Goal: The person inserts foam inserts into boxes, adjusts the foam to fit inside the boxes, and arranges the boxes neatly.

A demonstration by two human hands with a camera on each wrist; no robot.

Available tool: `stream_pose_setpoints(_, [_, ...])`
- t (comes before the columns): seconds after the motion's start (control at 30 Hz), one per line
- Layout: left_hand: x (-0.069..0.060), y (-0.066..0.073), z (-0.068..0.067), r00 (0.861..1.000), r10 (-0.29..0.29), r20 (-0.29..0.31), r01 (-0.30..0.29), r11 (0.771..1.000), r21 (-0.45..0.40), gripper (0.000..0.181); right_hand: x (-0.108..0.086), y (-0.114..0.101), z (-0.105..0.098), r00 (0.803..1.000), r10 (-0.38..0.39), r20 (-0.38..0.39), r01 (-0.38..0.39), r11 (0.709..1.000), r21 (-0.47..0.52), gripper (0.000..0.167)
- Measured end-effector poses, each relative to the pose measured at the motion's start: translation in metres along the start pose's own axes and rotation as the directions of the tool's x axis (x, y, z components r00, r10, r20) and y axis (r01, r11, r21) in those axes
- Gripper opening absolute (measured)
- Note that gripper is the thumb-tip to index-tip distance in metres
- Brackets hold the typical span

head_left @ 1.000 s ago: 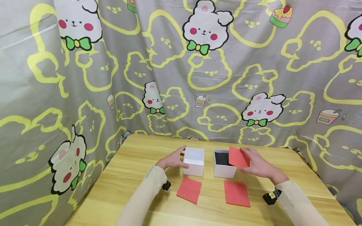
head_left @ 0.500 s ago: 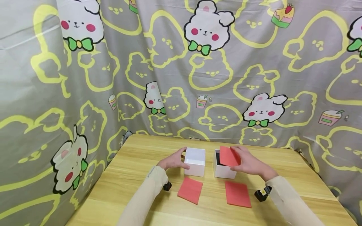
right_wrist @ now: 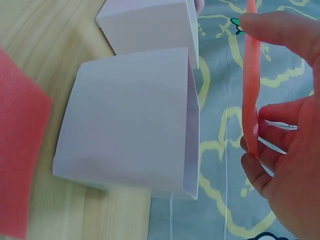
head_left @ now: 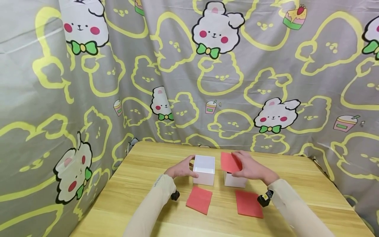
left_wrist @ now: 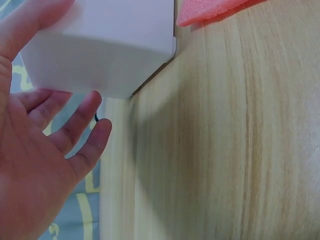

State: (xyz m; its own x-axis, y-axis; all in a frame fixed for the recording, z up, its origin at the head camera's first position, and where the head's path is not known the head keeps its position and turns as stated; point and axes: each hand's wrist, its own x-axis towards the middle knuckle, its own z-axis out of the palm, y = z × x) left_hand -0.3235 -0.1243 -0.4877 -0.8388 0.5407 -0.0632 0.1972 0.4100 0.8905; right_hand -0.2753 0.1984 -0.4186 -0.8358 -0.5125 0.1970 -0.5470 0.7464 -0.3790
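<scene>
My left hand (head_left: 183,168) holds the left side of an open white box (head_left: 203,178), thumb at the front and fingers behind; in the left wrist view the hand (left_wrist: 45,135) has its thumb and some fingertips against the white box (left_wrist: 110,55). A red foam square (head_left: 229,162) is pinched in my right hand (head_left: 250,167), above the right white box (head_left: 235,181), covering most of its opening from the head view. The right wrist view has the red sheet (right_wrist: 251,90) edge-on between thumb and fingers of the hand (right_wrist: 295,135), apart from the box (right_wrist: 125,120).
Two more red squares lie on the wooden table (head_left: 165,223): one (head_left: 199,199) in front of the left box, the other (head_left: 249,204) in front of the right box. A patterned grey curtain (head_left: 177,75) hangs behind and to the left of the table.
My right hand has moved left with the red square, from the right box's right side to over its opening, hiding the dark inside. The left hand stays at its box.
</scene>
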Motion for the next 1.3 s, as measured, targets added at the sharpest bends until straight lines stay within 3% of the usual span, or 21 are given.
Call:
stream_pose_setpoints(0.6, [0.001,-0.003,0.0,1.0,0.007,-0.001,-0.007,1.0,-0.025,0.096,0.02,-0.015,0.01,0.999,-0.006,0.048,0.006,1.0,0.002,0.085])
stream_pose_setpoints(0.93, [0.0,-0.001,0.0,1.0,0.016,0.008,-0.015,0.999,-0.041,0.096,0.028,-0.017,0.015,0.998,-0.048,0.039,0.048,0.999,-0.014,0.082])
stream_pose_setpoints(1.3, [0.0,-0.001,0.001,1.0,0.009,0.01,-0.009,0.999,-0.039,0.096,0.036,-0.024,0.02,0.997,-0.029,0.07,0.029,1.0,-0.007,0.081])
